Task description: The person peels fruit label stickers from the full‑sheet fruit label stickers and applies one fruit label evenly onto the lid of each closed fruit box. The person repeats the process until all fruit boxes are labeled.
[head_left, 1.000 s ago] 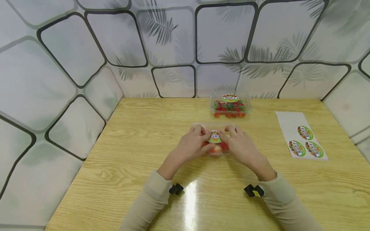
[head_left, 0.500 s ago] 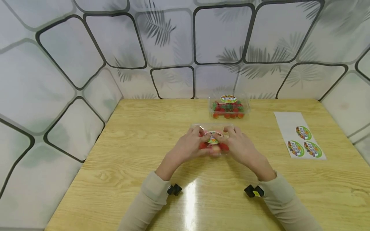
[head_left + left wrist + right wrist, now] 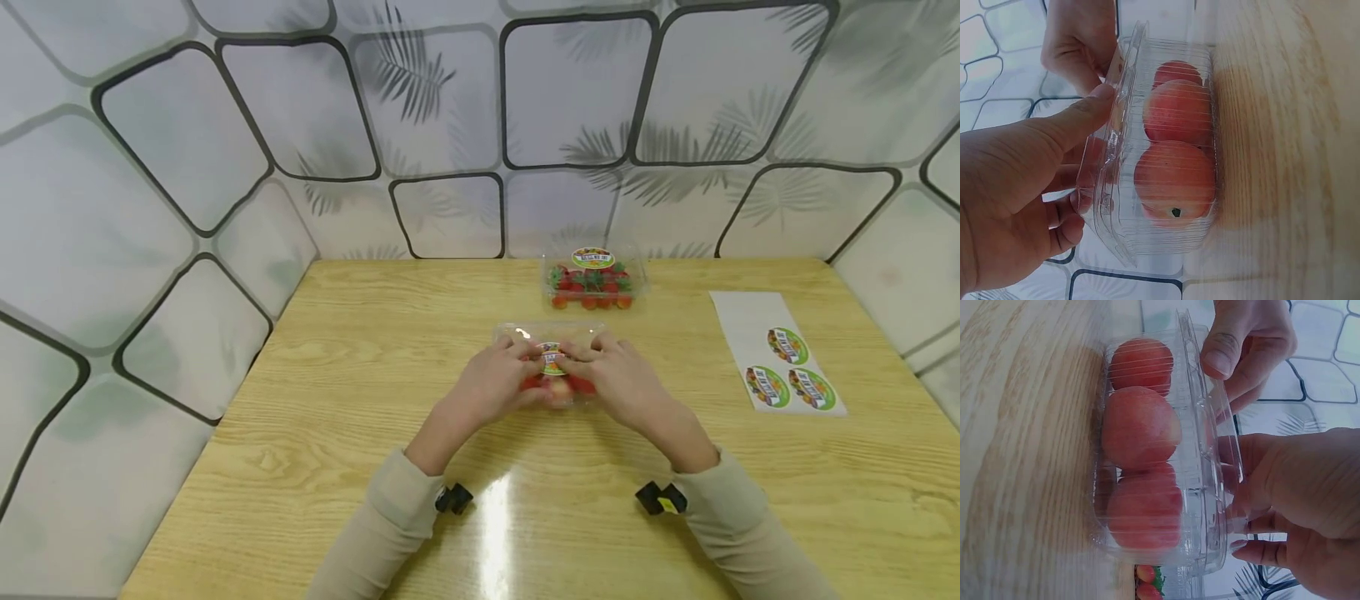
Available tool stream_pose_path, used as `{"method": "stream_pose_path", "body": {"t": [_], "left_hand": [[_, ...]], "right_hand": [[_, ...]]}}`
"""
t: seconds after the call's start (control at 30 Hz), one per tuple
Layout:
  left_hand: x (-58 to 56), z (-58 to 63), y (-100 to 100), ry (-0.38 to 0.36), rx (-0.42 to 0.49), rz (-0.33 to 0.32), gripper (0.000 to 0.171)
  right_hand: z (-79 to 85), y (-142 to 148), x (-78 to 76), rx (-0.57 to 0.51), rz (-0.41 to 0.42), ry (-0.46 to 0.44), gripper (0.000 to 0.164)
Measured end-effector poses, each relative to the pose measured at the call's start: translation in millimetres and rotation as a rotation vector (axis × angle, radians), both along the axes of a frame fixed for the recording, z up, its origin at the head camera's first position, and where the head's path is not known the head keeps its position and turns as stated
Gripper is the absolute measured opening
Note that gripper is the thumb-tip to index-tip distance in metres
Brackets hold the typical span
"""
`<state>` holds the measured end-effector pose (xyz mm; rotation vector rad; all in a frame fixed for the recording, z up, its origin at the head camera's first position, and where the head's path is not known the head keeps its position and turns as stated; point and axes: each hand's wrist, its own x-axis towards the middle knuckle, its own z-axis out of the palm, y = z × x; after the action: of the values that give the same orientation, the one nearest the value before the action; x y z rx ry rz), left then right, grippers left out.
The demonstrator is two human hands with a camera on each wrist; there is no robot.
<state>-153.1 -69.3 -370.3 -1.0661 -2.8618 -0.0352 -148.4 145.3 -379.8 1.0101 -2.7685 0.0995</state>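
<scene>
A clear plastic clamshell box sits on the wooden table before me, its lid down. Through its ribbed wall the left wrist view shows round red fruits, possibly peaches or apples. An oval colourful sticker lies on the lid. My left hand touches the lid at the sticker's left side, its thumb stretched along the near part of the lid. From the other side, my right hand presses its fingers on the lid by the sticker's right edge. Fingertips partly cover the sticker's sides.
Behind stands another clear box of strawberries, with a similar oval sticker on top. At the right lies a white backing sheet bearing 3 oval stickers. A patterned wall borders the table's back.
Half a second ago both thumbs met over the sticker; now they have moved apart to its sides, showing more of it. The fingers lie flatter on the lid. The box stays in place.
</scene>
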Motion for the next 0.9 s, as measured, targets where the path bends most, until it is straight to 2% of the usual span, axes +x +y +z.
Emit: {"method": "stream_pose_path", "body": {"t": [0.17, 0.47, 0.73, 0.9], "left_hand": [[1.2, -1.5, -0.5, 0.05, 0.023, -0.012, 0.041], [3.0, -2.7, 0.6, 0.079, 0.059, -0.009, 0.04], [5.8, -0.7, 2.5, -0.001, 0.09, 0.042, 0.04], [5.9, -0.6, 2.8, 0.0, 0.114, 0.032, 0.037]], "right_hand": [[2.5, 3.0, 1.5, -0.036, 0.033, -0.028, 0.056], [6.2, 9.5, 0.7, -0.117, 0.1, -0.06, 0.047], [8.0, 11.0, 1.2, -0.182, 0.092, -0.128, 0.037], [9.3, 11.2, 1.2, -0.194, 0.071, -0.142, 0.035]]}}
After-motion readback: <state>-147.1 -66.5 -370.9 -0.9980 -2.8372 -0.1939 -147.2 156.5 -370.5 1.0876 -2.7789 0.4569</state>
